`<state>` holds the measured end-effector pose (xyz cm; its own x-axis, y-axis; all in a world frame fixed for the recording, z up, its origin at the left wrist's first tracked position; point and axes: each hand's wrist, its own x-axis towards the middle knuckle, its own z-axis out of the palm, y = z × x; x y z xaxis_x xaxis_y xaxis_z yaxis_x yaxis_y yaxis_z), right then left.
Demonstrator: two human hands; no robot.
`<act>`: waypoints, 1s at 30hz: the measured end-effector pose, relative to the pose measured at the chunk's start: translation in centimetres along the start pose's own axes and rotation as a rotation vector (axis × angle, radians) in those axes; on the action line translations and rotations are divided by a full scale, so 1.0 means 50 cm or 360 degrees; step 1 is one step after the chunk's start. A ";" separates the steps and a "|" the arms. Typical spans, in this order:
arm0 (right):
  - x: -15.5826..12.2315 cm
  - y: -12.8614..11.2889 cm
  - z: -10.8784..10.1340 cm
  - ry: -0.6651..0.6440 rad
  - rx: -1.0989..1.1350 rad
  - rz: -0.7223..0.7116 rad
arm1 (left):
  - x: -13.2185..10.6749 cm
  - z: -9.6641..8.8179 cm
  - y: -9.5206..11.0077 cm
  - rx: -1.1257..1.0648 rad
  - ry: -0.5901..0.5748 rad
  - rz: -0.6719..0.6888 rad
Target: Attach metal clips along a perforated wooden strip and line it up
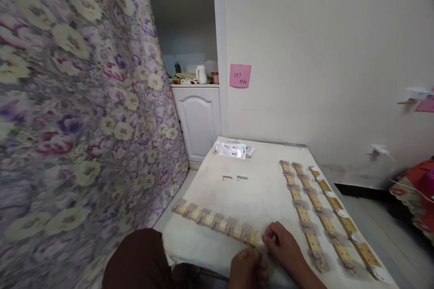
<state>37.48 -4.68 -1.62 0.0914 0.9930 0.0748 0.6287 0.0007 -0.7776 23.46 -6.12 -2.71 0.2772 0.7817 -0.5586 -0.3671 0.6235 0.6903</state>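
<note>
A wooden hook rail [222, 224] lies slantwise across the near part of the table, with metal hooks along it and clear plastic wrapped round it at intervals. Both hands are at its right end. My left hand [246, 267] is closed just below that end, its fingertips pinching what looks like clear plastic wrap [261, 244]. From the right, my right hand [280, 243] comes in with thumb and fingers pinched on the same plastic. The fingers partly cover the rail's tip. Two loose metal hooks [227, 178] lie farther back on the table.
Three more hook rails [325, 223] lie side by side along the table's [261, 198] right edge. Clear packaging [230, 150] lies at the far left corner. A floral curtain [101, 122] hangs left, beside a white cabinet [200, 122]. A brown-covered knee [137, 259] is at the near left.
</note>
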 end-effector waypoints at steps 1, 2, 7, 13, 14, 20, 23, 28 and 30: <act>0.004 0.004 0.003 0.0018 -0.0029 -0.0011 | 0.003 0.001 -0.001 -0.0001 0.0042 0.0007; 0.008 0.007 0.006 0.0034 -0.0052 -0.0022 | 0.005 0.003 -0.002 -0.0007 0.0078 0.0013; 0.022 0.015 0.017 0.0076 -0.0146 -0.0026 | 0.011 0.009 0.000 -0.0030 0.0137 -0.0042; 0.025 0.015 0.022 0.0081 -0.0189 0.0022 | 0.019 0.011 -0.001 0.0002 0.0171 -0.0013; 0.025 0.015 0.023 0.0086 -0.0192 0.0021 | 0.021 0.011 -0.002 0.0005 0.0186 -0.0016; 0.026 0.017 0.024 0.0065 -0.0215 0.0044 | 0.019 0.012 -0.001 0.0020 0.0167 -0.0047; 0.025 0.015 0.022 0.0041 -0.0222 0.0058 | 0.020 0.013 -0.001 0.0039 0.0190 -0.0072; 0.024 0.014 0.022 0.0042 -0.0238 0.0075 | 0.038 0.008 -0.015 0.0126 0.0287 -0.0070; 0.023 0.014 0.022 0.0055 -0.0237 0.0073 | 0.043 0.006 -0.018 0.0154 0.0285 -0.0059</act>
<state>37.18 -3.41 -2.74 0.1473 0.9870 0.0649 0.7305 -0.0643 -0.6798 24.64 -5.01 -4.41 0.1237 0.7485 -0.6515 -0.2698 0.6571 0.7038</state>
